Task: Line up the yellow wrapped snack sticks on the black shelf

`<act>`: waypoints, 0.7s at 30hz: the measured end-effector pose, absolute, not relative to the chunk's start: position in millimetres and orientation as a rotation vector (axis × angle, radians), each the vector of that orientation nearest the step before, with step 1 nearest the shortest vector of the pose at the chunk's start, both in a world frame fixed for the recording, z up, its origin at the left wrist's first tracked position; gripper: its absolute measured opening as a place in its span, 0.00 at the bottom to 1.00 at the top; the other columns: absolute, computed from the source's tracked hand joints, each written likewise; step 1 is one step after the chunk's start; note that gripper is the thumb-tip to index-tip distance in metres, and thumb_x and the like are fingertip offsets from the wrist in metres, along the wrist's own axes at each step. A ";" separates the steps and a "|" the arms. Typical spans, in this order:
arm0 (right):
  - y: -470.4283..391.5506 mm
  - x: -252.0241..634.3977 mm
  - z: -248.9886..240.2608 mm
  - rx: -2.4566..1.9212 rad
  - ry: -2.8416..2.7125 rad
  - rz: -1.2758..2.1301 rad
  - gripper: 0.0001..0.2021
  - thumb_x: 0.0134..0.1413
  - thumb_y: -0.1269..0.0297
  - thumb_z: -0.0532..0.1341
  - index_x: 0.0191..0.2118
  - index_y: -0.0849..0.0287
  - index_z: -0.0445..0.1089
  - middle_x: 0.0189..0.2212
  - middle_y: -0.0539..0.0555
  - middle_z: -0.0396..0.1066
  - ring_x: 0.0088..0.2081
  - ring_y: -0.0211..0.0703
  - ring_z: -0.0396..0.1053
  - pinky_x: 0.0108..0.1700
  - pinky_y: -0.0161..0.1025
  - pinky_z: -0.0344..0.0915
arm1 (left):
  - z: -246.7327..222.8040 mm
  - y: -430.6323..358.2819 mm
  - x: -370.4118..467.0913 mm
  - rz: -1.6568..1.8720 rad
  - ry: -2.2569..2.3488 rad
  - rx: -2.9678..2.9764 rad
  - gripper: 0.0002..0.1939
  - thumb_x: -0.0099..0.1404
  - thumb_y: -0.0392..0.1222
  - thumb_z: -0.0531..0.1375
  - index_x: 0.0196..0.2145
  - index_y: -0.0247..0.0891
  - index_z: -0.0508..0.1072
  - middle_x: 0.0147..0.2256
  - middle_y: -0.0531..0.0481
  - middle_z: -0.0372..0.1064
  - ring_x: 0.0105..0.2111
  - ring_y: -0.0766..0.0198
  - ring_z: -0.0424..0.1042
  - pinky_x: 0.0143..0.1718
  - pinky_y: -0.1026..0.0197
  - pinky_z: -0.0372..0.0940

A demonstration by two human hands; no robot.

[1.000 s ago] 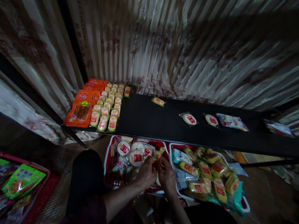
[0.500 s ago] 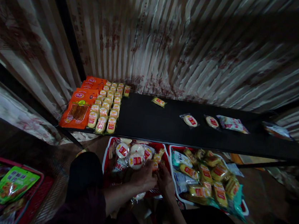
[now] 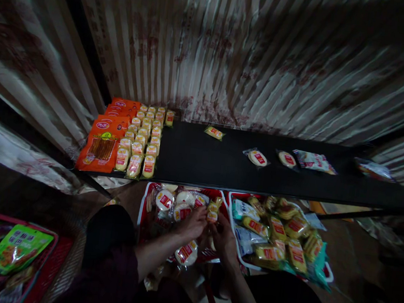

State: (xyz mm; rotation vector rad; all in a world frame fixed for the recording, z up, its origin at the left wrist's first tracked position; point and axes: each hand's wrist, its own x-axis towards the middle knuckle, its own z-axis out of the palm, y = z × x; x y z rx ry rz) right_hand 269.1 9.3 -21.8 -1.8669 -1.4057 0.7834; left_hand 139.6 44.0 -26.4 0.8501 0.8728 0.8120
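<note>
My left hand (image 3: 194,222) and my right hand (image 3: 223,235) meet over the middle red basket (image 3: 141,212). Between their fingers is a short stack of small yellow wrapped cakes (image 3: 213,212), gripped from both sides. Some fingertips are dim and partly hidden. Round white wrapped cakes (image 3: 165,200) lie in the basket beside my left hand, and another round cake (image 3: 186,253) shows below my left forearm. On the black shelf (image 3: 193,162), rows of matching yellow cakes (image 3: 137,147) stand next to orange snack bags (image 3: 101,145).
A single yellow cake (image 3: 214,132), a round cake (image 3: 257,158) and a white packet (image 3: 314,162) lie farther along the shelf. At right stands a basket of wrapped cakes (image 3: 295,259). Another red basket (image 3: 51,261) holds a green bag (image 3: 19,250). A striped curtain (image 3: 213,50) hangs behind.
My hands have shifted slightly around the small yellow cakes, which now show more fully between the fingers. The round cake below my left forearm is more exposed. The view has tipped slightly.
</note>
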 end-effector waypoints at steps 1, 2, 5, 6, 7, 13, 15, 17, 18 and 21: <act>10.2 267.6 -19.1 -1.866 -1.389 0.799 0.23 0.50 0.54 0.55 0.50 0.61 0.65 0.40 0.58 0.74 0.37 0.49 0.73 0.41 0.44 0.69 | -25.4 44.4 137.3 0.807 0.893 0.859 0.29 0.54 0.26 0.55 0.54 0.39 0.64 0.53 0.42 0.65 0.53 0.56 0.65 0.57 0.48 0.55; 11.4 266.0 -17.4 -1.867 -1.367 0.802 0.24 0.50 0.53 0.55 0.50 0.61 0.65 0.40 0.58 0.74 0.38 0.49 0.73 0.42 0.45 0.69 | -23.6 44.6 134.4 0.809 0.912 0.881 0.29 0.54 0.26 0.54 0.54 0.40 0.64 0.54 0.43 0.65 0.53 0.57 0.64 0.58 0.48 0.54; 16.3 260.4 -18.1 -1.863 -1.294 0.770 0.26 0.49 0.50 0.55 0.51 0.62 0.66 0.43 0.60 0.73 0.42 0.51 0.72 0.45 0.47 0.68 | -12.9 44.7 123.4 0.854 0.913 0.951 0.28 0.55 0.26 0.53 0.54 0.40 0.64 0.55 0.46 0.63 0.56 0.58 0.61 0.60 0.51 0.52; 18.5 258.6 -19.7 -1.854 -1.274 0.762 0.27 0.49 0.50 0.56 0.51 0.62 0.66 0.44 0.61 0.73 0.44 0.51 0.72 0.46 0.48 0.67 | -8.2 44.9 119.3 0.857 0.912 0.962 0.28 0.56 0.27 0.53 0.54 0.40 0.64 0.55 0.46 0.63 0.56 0.58 0.61 0.60 0.51 0.52; 20.7 256.9 -21.5 -1.843 -1.261 0.760 0.27 0.49 0.49 0.56 0.51 0.61 0.66 0.45 0.61 0.72 0.45 0.52 0.71 0.47 0.48 0.67 | -3.3 45.3 115.3 0.845 0.916 0.968 0.27 0.56 0.28 0.53 0.54 0.40 0.64 0.55 0.46 0.63 0.56 0.58 0.61 0.59 0.51 0.52; 31.5 250.2 -23.2 -1.828 -1.249 0.784 0.27 0.49 0.49 0.57 0.53 0.58 0.66 0.50 0.60 0.69 0.52 0.53 0.67 0.54 0.50 0.63 | 16.4 49.8 101.9 0.856 0.959 1.025 0.23 0.58 0.31 0.54 0.52 0.40 0.66 0.54 0.45 0.64 0.53 0.58 0.63 0.56 0.53 0.57; 33.6 249.3 -19.3 -1.826 -1.244 0.811 0.27 0.50 0.50 0.57 0.54 0.59 0.65 0.53 0.60 0.67 0.54 0.53 0.65 0.56 0.51 0.60 | 20.7 52.5 101.3 0.884 0.970 1.026 0.22 0.58 0.32 0.55 0.51 0.40 0.67 0.52 0.45 0.65 0.52 0.57 0.64 0.56 0.52 0.57; 35.7 248.2 -14.8 -1.806 -1.229 0.835 0.27 0.51 0.50 0.57 0.55 0.59 0.64 0.54 0.60 0.66 0.55 0.52 0.64 0.57 0.52 0.58 | 25.4 55.9 101.5 0.902 0.956 1.000 0.20 0.58 0.34 0.56 0.50 0.40 0.68 0.50 0.45 0.68 0.50 0.57 0.66 0.55 0.52 0.58; 36.8 247.6 -12.5 -1.787 -1.219 0.847 0.27 0.51 0.50 0.57 0.55 0.59 0.64 0.54 0.60 0.66 0.55 0.52 0.63 0.58 0.52 0.58 | 27.5 57.7 101.8 0.911 0.942 0.986 0.20 0.58 0.35 0.56 0.49 0.40 0.69 0.49 0.45 0.68 0.50 0.58 0.67 0.54 0.52 0.58; 40.0 245.2 -6.1 -1.714 -1.196 0.874 0.26 0.52 0.51 0.57 0.55 0.57 0.63 0.54 0.58 0.66 0.55 0.51 0.63 0.57 0.51 0.59 | 30.6 62.5 103.1 0.946 0.913 0.970 0.20 0.59 0.35 0.55 0.50 0.40 0.68 0.49 0.45 0.69 0.49 0.59 0.67 0.54 0.54 0.58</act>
